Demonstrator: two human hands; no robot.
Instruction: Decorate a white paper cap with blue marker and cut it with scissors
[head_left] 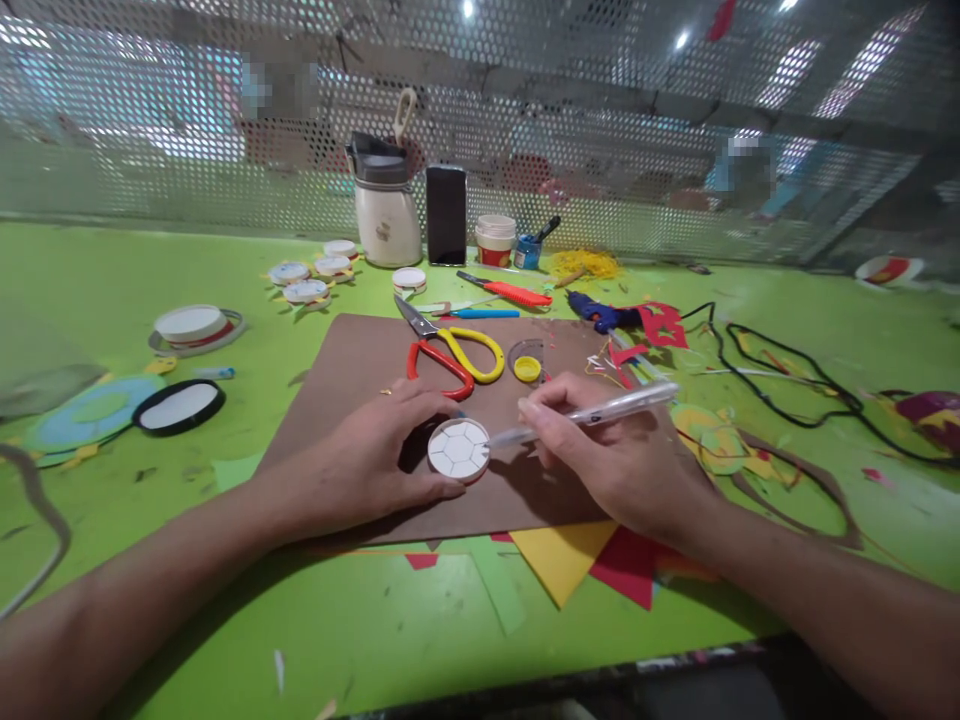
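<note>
My left hand [375, 455] curls its fingers around a small white round lid [459, 450] with a hexagon pattern drawn on it, holding it on a brown board [360, 360]. In my right hand [600, 450] a clear pen [592, 410] is pinched, and its tip touches the lid's right edge. Red-and-yellow scissors [450, 352] lie on the board just beyond my hands, beside a small yellow cap [527, 369].
Yellow and red paper scraps [592, 565] stick out under the board. At the back stand a white jug [386, 205], a black phone [446, 214], paint pots [496, 240], a blue glue gun [600, 312] and a black cord [780, 375]. More round lids [307, 275] and paper rings [180, 405] lie left.
</note>
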